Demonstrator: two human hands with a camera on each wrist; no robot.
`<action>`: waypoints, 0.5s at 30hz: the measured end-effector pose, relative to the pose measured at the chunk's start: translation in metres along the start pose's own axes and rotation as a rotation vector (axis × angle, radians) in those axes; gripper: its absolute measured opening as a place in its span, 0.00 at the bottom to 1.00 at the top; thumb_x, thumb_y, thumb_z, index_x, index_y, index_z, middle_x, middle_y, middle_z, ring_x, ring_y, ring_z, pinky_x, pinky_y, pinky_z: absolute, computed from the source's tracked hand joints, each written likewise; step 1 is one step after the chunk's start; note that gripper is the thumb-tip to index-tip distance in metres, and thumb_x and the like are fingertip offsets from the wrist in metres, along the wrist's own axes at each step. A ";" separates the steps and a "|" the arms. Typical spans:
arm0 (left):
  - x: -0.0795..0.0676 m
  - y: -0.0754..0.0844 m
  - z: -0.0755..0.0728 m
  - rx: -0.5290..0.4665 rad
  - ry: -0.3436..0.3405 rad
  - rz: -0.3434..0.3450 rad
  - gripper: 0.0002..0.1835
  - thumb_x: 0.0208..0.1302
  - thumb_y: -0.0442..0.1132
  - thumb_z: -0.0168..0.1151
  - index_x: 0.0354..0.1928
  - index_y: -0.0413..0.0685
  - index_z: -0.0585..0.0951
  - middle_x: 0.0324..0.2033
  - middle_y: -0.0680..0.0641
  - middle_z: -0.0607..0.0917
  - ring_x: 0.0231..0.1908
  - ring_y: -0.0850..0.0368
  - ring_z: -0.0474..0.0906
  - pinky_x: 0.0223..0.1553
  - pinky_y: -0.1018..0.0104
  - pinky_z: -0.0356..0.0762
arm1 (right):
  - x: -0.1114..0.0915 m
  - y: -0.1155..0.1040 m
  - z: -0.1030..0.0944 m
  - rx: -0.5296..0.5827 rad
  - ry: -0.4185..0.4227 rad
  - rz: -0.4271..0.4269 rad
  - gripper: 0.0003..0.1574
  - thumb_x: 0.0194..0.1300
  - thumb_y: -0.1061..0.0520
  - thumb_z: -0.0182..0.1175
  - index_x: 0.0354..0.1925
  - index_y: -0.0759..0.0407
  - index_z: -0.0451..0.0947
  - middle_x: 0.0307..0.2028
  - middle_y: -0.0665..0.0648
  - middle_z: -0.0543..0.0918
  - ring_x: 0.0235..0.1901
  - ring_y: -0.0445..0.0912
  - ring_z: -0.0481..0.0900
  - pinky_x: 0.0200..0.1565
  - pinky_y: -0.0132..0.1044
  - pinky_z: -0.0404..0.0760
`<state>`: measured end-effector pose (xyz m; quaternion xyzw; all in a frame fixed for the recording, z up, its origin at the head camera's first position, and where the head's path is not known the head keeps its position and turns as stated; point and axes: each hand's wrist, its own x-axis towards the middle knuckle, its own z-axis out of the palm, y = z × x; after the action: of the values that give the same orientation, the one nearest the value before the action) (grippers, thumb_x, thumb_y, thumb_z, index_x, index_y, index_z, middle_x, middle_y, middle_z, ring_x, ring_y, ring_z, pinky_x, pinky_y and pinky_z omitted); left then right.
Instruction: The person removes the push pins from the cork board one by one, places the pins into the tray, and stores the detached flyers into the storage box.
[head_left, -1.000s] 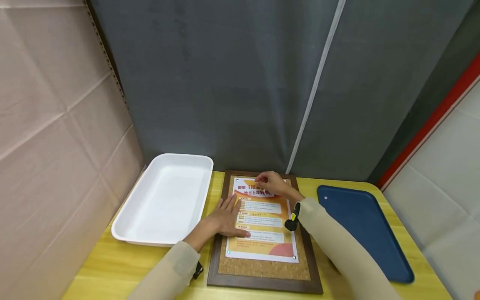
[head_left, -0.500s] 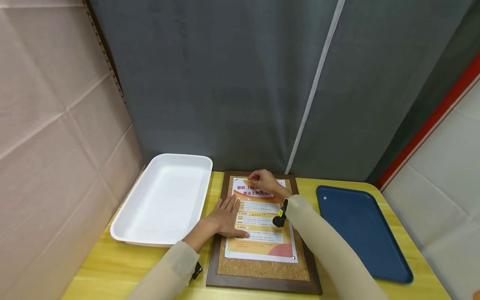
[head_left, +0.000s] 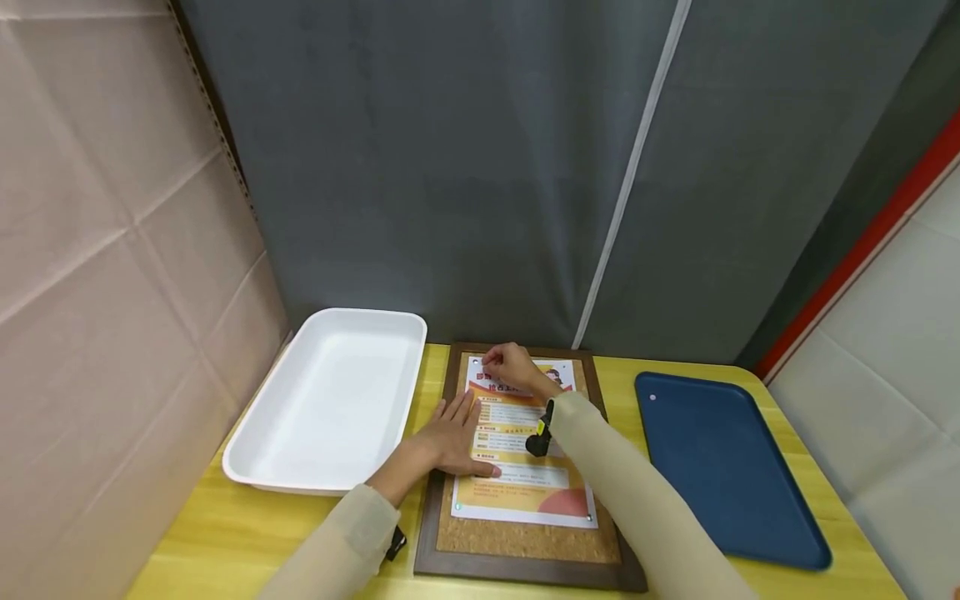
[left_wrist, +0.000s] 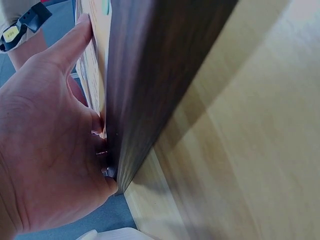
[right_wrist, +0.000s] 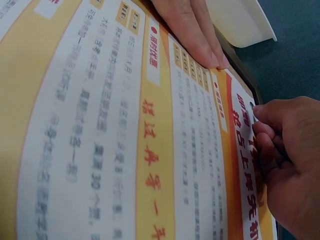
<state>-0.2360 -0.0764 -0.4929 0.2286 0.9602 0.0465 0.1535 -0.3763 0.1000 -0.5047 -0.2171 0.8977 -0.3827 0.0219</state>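
A printed poster [head_left: 525, 500] lies on a brown-framed cork board [head_left: 525, 546]. My left hand [head_left: 448, 437] rests on the poster's left side with fingers spread; in the left wrist view, this hand [left_wrist: 52, 132] lies along the dark frame edge [left_wrist: 145, 75]. The right hand [head_left: 512, 367] is at the poster's top left, fingers bent, fingertips right beside a small round thumbtack [head_left: 476, 361]. In the right wrist view, the right thumb of that hand [right_wrist: 290, 150] reaches the tack [right_wrist: 252, 104]; I cannot tell whether it is pinched. Small tacks also show at the lower left [head_left: 460, 506] and lower right [head_left: 589, 517] corners.
To the left of the board stands a white tray [head_left: 288, 475]. On the right lies a dark blue tray [head_left: 735, 475] with one small round pale piece [head_left: 652, 397] in it. A grey curtain [head_left: 450, 208] hangs behind the yellow wood table [head_left: 225, 533].
The right hand has moved left along the poster's top edge, from the middle to the top-left corner, uncovering the top right. The left hand has stayed in place.
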 end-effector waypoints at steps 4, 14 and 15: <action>-0.002 0.002 -0.003 0.005 -0.006 0.000 0.68 0.61 0.82 0.58 0.85 0.39 0.47 0.85 0.37 0.43 0.84 0.43 0.39 0.82 0.44 0.43 | 0.001 -0.003 0.002 -0.010 0.019 0.013 0.06 0.69 0.66 0.65 0.41 0.66 0.88 0.33 0.57 0.87 0.31 0.41 0.78 0.38 0.32 0.79; -0.002 0.004 -0.004 -0.002 -0.011 0.010 0.69 0.60 0.82 0.58 0.85 0.39 0.48 0.85 0.37 0.43 0.84 0.43 0.39 0.82 0.44 0.43 | 0.003 -0.004 0.008 -0.009 0.064 0.065 0.05 0.70 0.65 0.67 0.42 0.66 0.88 0.33 0.57 0.87 0.31 0.43 0.80 0.39 0.35 0.82; -0.002 0.004 -0.004 0.000 -0.009 0.011 0.69 0.60 0.82 0.58 0.85 0.39 0.48 0.85 0.37 0.43 0.84 0.43 0.39 0.82 0.44 0.43 | 0.004 -0.005 0.009 -0.004 0.069 0.071 0.05 0.70 0.65 0.67 0.42 0.66 0.88 0.33 0.57 0.87 0.31 0.43 0.80 0.39 0.35 0.82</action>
<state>-0.2341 -0.0736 -0.4880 0.2342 0.9582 0.0464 0.1576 -0.3760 0.0889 -0.5072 -0.1719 0.9058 -0.3873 0.0038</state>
